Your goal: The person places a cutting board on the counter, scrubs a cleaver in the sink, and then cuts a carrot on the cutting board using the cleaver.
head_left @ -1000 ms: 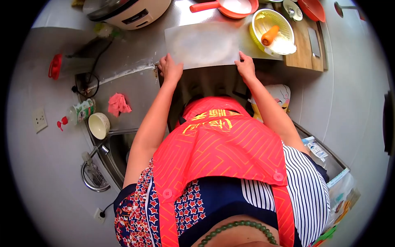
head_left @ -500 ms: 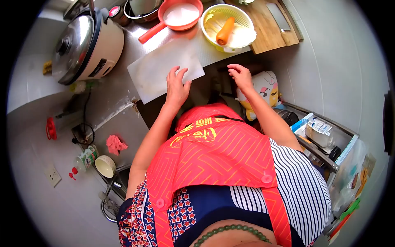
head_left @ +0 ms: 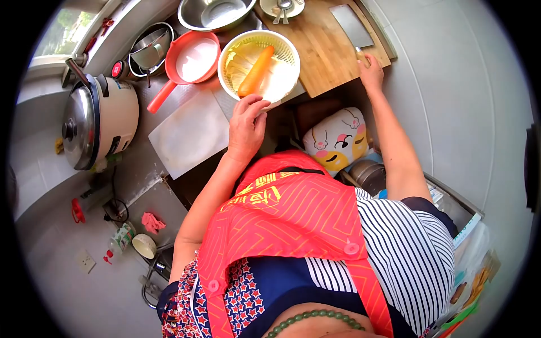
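Note:
A carrot (head_left: 257, 72) lies on pale leaves in a yellow-green strainer basket (head_left: 292, 53). My left hand (head_left: 248, 121) is at the basket's near rim, just below the carrot's thick end, fingers bent and partly closed; whether they grip anything is hidden. At the right, my right hand (head_left: 369, 72) has its fingers round the handle of a cleaver (head_left: 351, 26), whose blade lies flat on the wooden cutting board (head_left: 321, 62). The translucent white mat (head_left: 191, 132) lies flat on the counter left of my left hand.
Left of the basket stands a red strainer (head_left: 196, 58) with white contents. Behind are a metal bowl (head_left: 217, 12) and a plate with spoons (head_left: 282, 8). A rice cooker (head_left: 107, 118) stands far left. A cartoon-faced bag (head_left: 337, 141) sits below the counter edge.
Both hands have let go of the mat. My left hand has moved to the basket, my right hand to the cleaver's handle. The view has swung right.

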Demonstrator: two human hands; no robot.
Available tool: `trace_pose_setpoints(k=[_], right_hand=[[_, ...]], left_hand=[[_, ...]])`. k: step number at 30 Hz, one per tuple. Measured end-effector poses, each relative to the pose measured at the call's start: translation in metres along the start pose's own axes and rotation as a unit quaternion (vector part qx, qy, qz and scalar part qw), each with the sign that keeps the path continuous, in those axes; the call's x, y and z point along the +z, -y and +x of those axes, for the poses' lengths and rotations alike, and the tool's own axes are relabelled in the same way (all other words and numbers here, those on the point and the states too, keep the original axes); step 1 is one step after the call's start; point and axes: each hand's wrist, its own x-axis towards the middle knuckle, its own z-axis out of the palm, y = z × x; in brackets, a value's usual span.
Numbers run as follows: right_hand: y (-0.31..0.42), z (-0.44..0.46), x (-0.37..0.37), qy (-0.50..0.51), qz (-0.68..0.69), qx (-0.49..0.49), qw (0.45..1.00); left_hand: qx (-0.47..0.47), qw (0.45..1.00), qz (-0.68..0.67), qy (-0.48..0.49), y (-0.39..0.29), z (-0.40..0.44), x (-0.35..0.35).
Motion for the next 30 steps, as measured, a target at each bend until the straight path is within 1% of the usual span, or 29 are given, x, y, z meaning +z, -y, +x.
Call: trace_pose_setpoints(k=[2,5,8,9,10,12,14,16,18,20,22,24,26,28,30], right_hand=[[0.029,0.007,-0.015,0.058,-0.017,0.059,0.996],[0.012,0.014,-0.001,0.053,-0.057,-0.012,0.997],[0.004,0.026,-0.003,0.153,-0.065,-0.024,0.986],[0.004,0.027,0.003,0.115,-0.108,-0.066,0.985],[0.019,0.027,-0.006,0.174,-0.060,0.005,0.983],[0.048,0.018,-0.037,0.285,0.037,0.143,0.947],[0.056,-0.003,-0.047,0.235,0.155,0.143,0.949],[0.073,-0.026,-0.060,0.188,0.251,0.170,0.934],[0.098,-0.050,-0.074,0.160,0.279,0.158,0.934],[0.128,-0.080,-0.089,0.158,0.310,0.115,0.931],[0.165,-0.113,-0.102,0.172,0.344,0.068,0.921],[0.200,-0.155,-0.102,0.193,0.420,-0.019,0.887],[0.249,-0.198,-0.115,0.260,0.437,-0.109,0.854],[0.288,-0.243,-0.109,0.308,0.416,-0.240,0.821],[0.338,-0.290,-0.111,0.408,0.398,-0.322,0.756]], left_hand=[[-0.028,0.999,-0.025,-0.002,-0.001,0.002,0.006],[-0.085,0.994,-0.066,-0.020,-0.012,0.000,0.005],[-0.082,0.995,-0.049,-0.039,-0.008,-0.009,0.000],[-0.089,0.994,-0.051,-0.047,-0.007,-0.013,-0.002],[-0.099,0.992,-0.055,-0.054,-0.006,-0.016,-0.003],[-0.108,0.990,-0.057,-0.069,-0.003,-0.026,-0.007],[-0.112,0.988,-0.056,-0.093,0.002,-0.039,-0.010],[-0.113,0.987,-0.051,-0.107,0.004,-0.052,-0.015],[-0.132,0.982,-0.066,-0.114,0.004,-0.066,-0.022],[-0.097,0.984,-0.052,-0.142,0.007,-0.085,-0.030],[-0.112,0.977,-0.073,-0.165,0.010,-0.109,-0.041],[-0.120,0.974,-0.071,-0.178,0.023,-0.144,-0.056],[-0.132,0.964,-0.066,-0.220,0.030,-0.182,-0.071],[-0.163,0.948,-0.069,-0.263,0.037,-0.230,-0.091],[-0.198,0.928,-0.066,-0.310,0.045,-0.282,-0.108]])
